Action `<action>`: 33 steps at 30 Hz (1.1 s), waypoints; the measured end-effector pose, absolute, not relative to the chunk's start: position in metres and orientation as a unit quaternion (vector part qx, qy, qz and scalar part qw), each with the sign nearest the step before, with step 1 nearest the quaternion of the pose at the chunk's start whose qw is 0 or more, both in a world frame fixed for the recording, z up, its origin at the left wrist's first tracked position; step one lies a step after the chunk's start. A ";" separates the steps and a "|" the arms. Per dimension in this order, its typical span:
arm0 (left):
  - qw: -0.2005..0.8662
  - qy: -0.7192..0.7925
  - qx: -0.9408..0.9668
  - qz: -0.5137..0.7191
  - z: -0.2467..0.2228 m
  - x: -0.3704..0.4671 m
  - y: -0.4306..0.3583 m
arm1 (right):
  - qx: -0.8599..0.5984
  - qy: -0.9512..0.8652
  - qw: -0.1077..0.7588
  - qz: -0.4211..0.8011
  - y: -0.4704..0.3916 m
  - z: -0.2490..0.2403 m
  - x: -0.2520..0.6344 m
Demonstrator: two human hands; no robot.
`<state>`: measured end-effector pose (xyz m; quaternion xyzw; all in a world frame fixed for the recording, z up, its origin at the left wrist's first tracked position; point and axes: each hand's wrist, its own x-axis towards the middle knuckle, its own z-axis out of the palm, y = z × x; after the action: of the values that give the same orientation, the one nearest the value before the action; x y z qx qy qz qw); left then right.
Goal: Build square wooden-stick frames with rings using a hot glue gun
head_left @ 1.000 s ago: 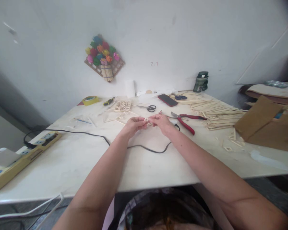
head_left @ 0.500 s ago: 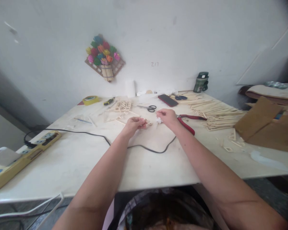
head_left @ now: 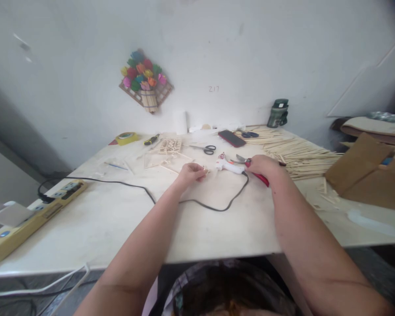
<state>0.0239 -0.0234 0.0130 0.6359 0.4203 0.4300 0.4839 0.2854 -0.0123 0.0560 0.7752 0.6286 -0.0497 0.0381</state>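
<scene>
My left hand (head_left: 193, 173) is closed in a pinch on a small pale wooden piece (head_left: 205, 169), partly covered by the fingers. Over the red handles of the pruning shears (head_left: 257, 176) lies my right hand (head_left: 263, 166), its fingers curled round them; the blades point left. Between the hands, a white glue gun (head_left: 229, 166) rests on the table, its nozzle toward my left hand. Its black cord (head_left: 213, 209) curves across the tabletop. Beyond my left hand sits a lattice of thin wooden sticks (head_left: 170, 145).
Scissors (head_left: 209, 149), a phone (head_left: 231, 138) and yellow tape (head_left: 126, 138) lie at the back. Many thin sticks (head_left: 309, 158) spread at right near a cardboard box (head_left: 365, 171). A yellow power strip (head_left: 42, 215) runs along the left. A green bottle (head_left: 278, 113) stands far right.
My right hand has moved right, from above the glue gun to the pruning shears' handles, uncovering the glue gun. My left hand stays in nearly the same place with the wooden piece.
</scene>
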 end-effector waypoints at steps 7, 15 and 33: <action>0.455 0.426 0.657 0.425 0.011 0.025 -0.024 | 0.775 0.623 0.077 -0.076 -0.008 0.051 0.297; 0.475 0.416 0.596 0.496 0.019 0.020 -0.022 | 0.777 0.625 0.037 -0.057 -0.013 0.054 0.291; 0.466 0.384 0.451 0.657 0.028 -0.007 -0.010 | 0.761 0.548 -0.342 0.067 -0.018 0.068 0.279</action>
<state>-0.0067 -0.0100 0.0275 0.4515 0.3838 0.6572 0.4658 0.2791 -0.0180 0.0677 0.7607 0.5478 0.0665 -0.3417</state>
